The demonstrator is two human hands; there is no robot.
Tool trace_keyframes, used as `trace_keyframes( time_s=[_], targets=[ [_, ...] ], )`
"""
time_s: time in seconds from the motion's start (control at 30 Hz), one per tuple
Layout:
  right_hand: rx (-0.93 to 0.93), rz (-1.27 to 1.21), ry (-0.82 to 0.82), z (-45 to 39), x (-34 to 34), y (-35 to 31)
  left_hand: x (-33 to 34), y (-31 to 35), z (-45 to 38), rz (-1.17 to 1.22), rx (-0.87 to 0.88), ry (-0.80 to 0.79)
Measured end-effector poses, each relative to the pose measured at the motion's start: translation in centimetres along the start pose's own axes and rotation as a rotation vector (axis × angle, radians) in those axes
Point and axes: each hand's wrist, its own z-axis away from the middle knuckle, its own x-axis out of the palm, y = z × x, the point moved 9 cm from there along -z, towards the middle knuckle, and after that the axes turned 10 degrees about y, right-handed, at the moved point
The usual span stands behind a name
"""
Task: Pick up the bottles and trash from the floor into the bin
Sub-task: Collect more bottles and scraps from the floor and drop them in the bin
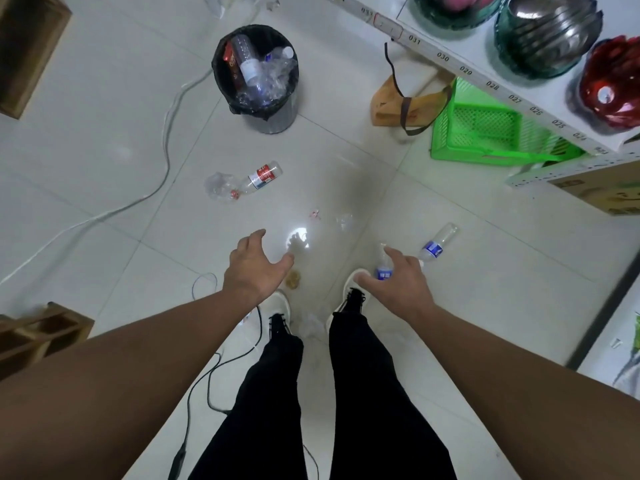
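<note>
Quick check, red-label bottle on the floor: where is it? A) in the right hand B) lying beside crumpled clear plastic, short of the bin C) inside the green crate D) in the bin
B: the red-label bottle lies on its side on the tiles next to crumpled clear plastic, apart from the bin.

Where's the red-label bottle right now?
The red-label bottle lies on its side on the floor, centre-left in the head view, between the bin and the left hand, beside crumpled clear plastic.

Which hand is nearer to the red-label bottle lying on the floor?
The left. The left hand is open, just below the red-label bottle; the right hand is farther right, by a blue-label bottle.
</note>
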Motion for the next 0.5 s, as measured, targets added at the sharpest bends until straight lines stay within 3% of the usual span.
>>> trace_keyframes(
  time_s=[0.5],
  targets=[
    [0.139, -0.16, 0.09, 1.6, 7.8, 6.1, 5.9, -5.3, 1.1, -0.078, 0.083, -0.093]
  ],
)
